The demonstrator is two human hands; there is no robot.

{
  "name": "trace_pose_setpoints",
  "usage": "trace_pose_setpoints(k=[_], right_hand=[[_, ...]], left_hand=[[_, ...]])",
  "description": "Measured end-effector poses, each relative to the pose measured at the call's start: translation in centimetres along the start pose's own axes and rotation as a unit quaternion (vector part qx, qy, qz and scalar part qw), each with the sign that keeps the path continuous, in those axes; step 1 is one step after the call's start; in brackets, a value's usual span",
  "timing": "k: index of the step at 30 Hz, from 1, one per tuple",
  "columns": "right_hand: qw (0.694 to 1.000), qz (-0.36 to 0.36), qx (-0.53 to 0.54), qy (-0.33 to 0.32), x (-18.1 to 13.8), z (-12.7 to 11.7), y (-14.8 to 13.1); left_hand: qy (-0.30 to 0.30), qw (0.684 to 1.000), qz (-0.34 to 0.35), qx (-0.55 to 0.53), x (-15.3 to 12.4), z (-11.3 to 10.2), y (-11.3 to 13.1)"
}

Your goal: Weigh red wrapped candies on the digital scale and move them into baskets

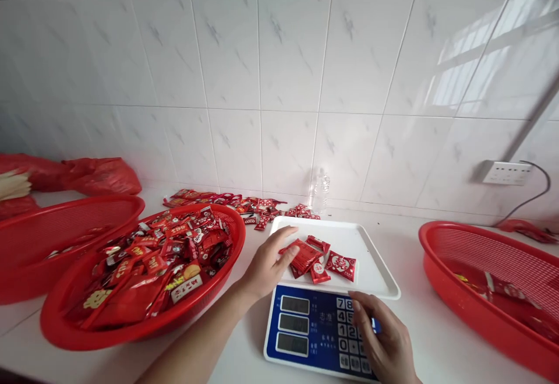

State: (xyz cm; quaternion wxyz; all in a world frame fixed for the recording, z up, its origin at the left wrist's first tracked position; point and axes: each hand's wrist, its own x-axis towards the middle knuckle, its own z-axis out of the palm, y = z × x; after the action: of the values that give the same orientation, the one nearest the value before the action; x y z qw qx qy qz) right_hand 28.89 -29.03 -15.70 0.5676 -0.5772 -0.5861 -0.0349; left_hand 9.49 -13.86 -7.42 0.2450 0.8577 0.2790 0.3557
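Observation:
My left hand is at the left side of the white weighing tray, its index finger and thumb apart. The thumb lies against a red packet, which rests on other small red packets. Beside these lies a red packet with white lettering. Above the keypad of the blue scale panel, my right hand has curled fingers, with thumb and index fingertip close together. Nothing shows between those fingertips. The palm and part of the keys are hidden.
Left of the scale stands a red basket full of red snack packets, with another red basket beyond it. More packets lie along the wall near a clear bottle. A third red basket stands at right.

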Motion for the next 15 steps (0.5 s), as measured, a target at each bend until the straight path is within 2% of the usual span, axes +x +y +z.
trace_pose_setpoints(k=[3, 6, 10, 15], right_hand=[[0.997, -0.037, -0.060, 0.030, 0.6, -0.3, 0.6], [0.990, 0.000, -0.138, 0.032, 1.8, -0.6, 0.9], [0.969, 0.094, -0.215, -0.083, 4.1, -0.9, 0.5], [0.941, 0.135, -0.217, -0.223, 6.3, -0.5, -1.3]], left_hand=[[0.120, 0.992, -0.026, -0.038, -1.8, 0.2, -1.1], [0.151, 0.987, -0.018, -0.058, -2.9, 0.5, -2.3], [0.147, 0.987, -0.005, -0.069, -3.1, 0.6, -3.1], [0.161, 0.985, 0.047, -0.043, -3.0, 0.5, -3.3]])
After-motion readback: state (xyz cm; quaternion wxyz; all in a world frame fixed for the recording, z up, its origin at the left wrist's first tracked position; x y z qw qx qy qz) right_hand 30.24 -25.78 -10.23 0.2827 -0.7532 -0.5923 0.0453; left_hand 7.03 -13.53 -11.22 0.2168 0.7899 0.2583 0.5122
